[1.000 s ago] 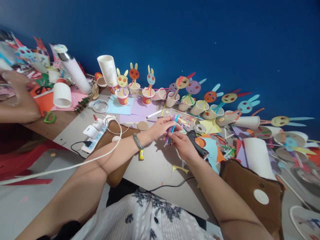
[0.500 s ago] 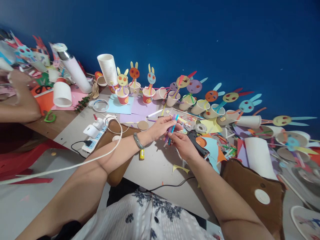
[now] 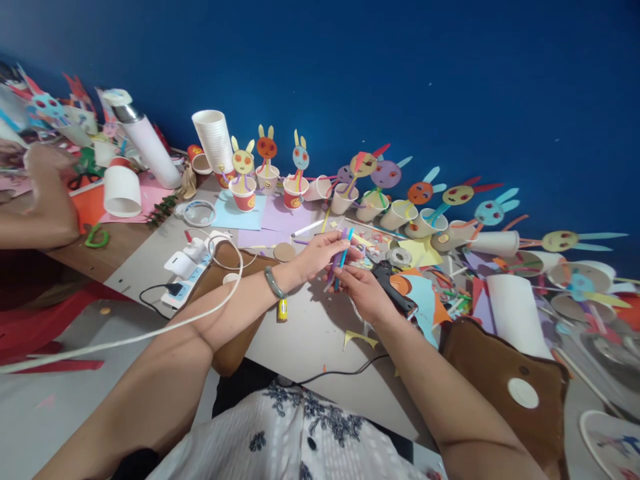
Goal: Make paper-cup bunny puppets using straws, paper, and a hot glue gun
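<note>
At the largest scale, we note a blue wall [image 3: 320, 80] behind a grey table [image 3: 310, 347]. On the table, along the wall, stands a row of rabbit figures [image 3: 390, 173] in paper cups, some cups upright and some tipped over. To the right lies a brown padded piece [image 3: 500, 373], with a white paper cup [image 3: 515, 313] at its upper edge. A black glue gun [image 3: 393, 287] lies just beyond our right wrist.

Our left hand [image 3: 323, 257] grasps the upper part of the workpiece, thumb in front and fingers behind. Our right hand [image 3: 363, 290] grips the lower part between thumb and fingertips. Neither hand is released.

The workpiece consists of a blue strip [image 3: 345, 250] and a purple strip [image 3: 337, 261], held side by side, tilted, above the table and between our two hands. We judge both to be very light and flexible, requiring almost no grip force. Excess pressure would probably crease or flatten them (we cannot tell whether they are paper or another soft material). Slipping against each other appears a greater risk than slipping from the fingers. We recommend pinching both together, near each end, and leaving the middle unpressed. Whether they are joined cannot be determined here.

Smaller items nearby are a yellow cylinder [image 3: 283, 310] below our left wrist and a yellow paper scrap [image 3: 360, 339] below our right hand.
</note>
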`<state>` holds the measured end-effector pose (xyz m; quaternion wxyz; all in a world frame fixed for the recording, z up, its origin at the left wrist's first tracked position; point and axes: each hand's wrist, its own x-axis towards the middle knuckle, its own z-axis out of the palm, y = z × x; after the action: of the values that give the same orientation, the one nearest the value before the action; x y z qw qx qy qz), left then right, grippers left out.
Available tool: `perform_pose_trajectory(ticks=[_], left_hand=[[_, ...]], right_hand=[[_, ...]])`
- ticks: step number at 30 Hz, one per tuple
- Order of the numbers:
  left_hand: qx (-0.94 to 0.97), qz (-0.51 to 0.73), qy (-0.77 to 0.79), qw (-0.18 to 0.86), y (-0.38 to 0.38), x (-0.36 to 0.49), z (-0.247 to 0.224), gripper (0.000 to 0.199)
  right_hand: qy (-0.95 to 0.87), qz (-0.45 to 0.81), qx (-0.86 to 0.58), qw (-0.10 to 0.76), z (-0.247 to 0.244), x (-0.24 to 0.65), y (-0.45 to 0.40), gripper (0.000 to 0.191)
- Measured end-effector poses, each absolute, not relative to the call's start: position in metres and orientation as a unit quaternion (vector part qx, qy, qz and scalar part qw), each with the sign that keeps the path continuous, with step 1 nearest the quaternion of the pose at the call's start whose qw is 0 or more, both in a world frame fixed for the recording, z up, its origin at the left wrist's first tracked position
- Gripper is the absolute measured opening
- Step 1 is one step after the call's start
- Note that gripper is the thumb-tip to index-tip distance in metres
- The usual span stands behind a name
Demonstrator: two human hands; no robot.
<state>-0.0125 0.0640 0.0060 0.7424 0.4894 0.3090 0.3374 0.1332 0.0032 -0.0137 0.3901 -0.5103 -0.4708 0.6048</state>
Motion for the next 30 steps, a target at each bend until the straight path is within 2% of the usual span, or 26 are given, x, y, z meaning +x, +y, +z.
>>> perform_pose_trajectory(ticks=[7,21,30], left_hand=[[0.491,0.347,0.306,0.738,0.0647,-0.0109,0.0036,0.035],[0.47,0.362,0.327,0.736,0.0603,-0.0114,0.0103,0.022],[0.409,0.386,0.298,0.771,0.0677,-0.0081,0.0035,0.017]], right_hand=[[-0.463,0.597,-0.518,0.401,-0.0137,0.1317,0.0027,0.049],[-0.474,0.59,-0.528,0.386,-0.0179,0.1341,0.0027,0.048],[-0.534,0.559,-0.519,0.364,-0.0162,0.1331,0.0017,0.046]])
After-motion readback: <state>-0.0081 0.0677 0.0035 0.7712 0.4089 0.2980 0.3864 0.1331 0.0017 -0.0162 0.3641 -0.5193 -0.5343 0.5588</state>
